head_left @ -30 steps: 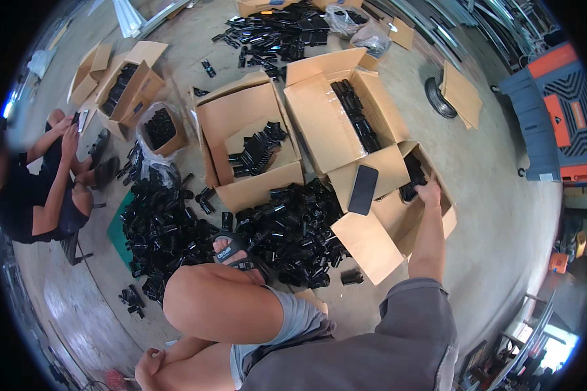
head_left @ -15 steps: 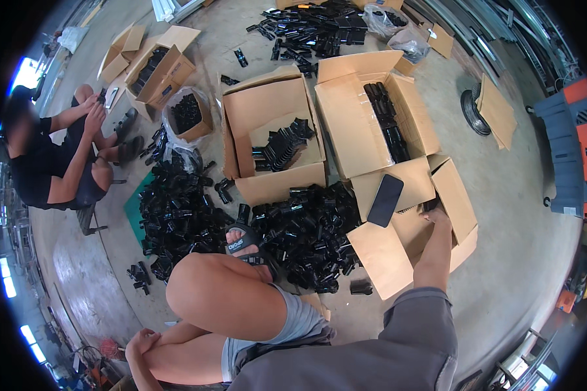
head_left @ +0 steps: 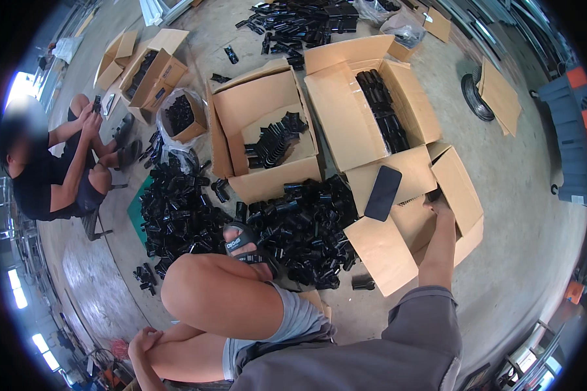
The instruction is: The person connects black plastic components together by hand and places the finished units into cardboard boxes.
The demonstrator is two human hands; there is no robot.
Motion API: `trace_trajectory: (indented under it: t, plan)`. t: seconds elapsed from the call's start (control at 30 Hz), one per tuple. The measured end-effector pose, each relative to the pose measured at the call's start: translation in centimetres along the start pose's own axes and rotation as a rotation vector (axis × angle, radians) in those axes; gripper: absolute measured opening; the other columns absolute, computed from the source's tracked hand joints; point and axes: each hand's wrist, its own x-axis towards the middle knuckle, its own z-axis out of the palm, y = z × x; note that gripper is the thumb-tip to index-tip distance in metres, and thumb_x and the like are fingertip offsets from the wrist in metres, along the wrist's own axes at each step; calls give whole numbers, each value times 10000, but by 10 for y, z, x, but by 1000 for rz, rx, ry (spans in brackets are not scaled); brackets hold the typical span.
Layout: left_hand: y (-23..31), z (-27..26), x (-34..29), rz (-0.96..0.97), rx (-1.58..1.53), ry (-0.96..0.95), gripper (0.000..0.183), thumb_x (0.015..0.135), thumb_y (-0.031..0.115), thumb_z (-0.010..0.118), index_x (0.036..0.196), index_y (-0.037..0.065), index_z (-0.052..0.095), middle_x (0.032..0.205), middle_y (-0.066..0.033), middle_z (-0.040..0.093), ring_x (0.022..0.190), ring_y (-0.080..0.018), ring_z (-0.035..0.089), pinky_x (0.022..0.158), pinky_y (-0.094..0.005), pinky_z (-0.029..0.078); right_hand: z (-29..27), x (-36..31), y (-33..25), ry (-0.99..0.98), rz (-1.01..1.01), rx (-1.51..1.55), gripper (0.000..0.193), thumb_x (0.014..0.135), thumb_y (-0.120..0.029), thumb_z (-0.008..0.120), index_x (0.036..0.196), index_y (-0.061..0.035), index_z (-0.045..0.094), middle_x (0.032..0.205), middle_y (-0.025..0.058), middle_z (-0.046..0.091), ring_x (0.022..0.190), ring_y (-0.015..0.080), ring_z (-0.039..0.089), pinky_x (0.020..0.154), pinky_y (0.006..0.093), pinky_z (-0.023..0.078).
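Note:
My right hand (head_left: 441,207) reaches down into an open cardboard box (head_left: 462,189) at the right. Its fingers are bent and partly hidden, closed on a dark piece that looks like a black plastic fitting (head_left: 434,194) by the inner wall. A row of thin edges shows beside it in the box. A black phone (head_left: 383,193) lies on the box's flap. My left hand (head_left: 143,341) rests against my leg at the lower left, fingers curled and nothing seen in them. Between my feet and the boxes lies a heap of black fittings (head_left: 300,231).
A second heap of fittings (head_left: 182,215) lies left of my sandalled foot (head_left: 241,241). Ahead stand two larger cartons, one (head_left: 261,98) with stacked fittings, one (head_left: 346,111) holding black rows. A seated co-worker (head_left: 52,163) handles a small part at the left. A grey cart (head_left: 567,143) stands right.
The view has shifted a little, so the boxes sit slightly higher in it. My right hand stays in the box with little change; my left hand remains at my leg.

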Motion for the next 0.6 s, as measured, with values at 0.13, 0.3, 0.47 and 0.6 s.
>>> trace_trajectory:
  t: [0.13,0.3,0.47,0.6]
  plan:
    - [3,2,-6,37,-3,17,593,825,537,711,1197,75,710,1169,-235,706,1156,-360,658,1008,-420,493,-5,-13,-20,-28,56,-169,967,567,-295,941,1410,-64,528,1361,168,619,1321,299,548,1132,404,417]
    - [2,4,1,71,4,32,577,820,534,719,1183,86,717,1157,-235,710,1150,-361,661,1007,-416,495,18,-41,-1,172,-36,-439,1075,648,-404,877,1537,-90,360,1517,184,474,1434,300,421,1192,409,343]
    - [-5,7,18,77,5,36,565,812,528,730,1166,88,722,1152,-244,708,1155,-368,658,1017,-421,491,26,13,22,-40,3,-384,1270,544,-449,894,1563,-13,274,1590,202,359,1482,298,346,1223,369,286]
    - [0,5,1,43,-12,42,565,806,517,739,1166,82,724,1174,-250,697,1173,-371,647,1025,-424,487,4,-25,-16,15,37,-372,1141,557,-362,930,1513,-54,391,1521,170,472,1429,289,430,1192,399,353]
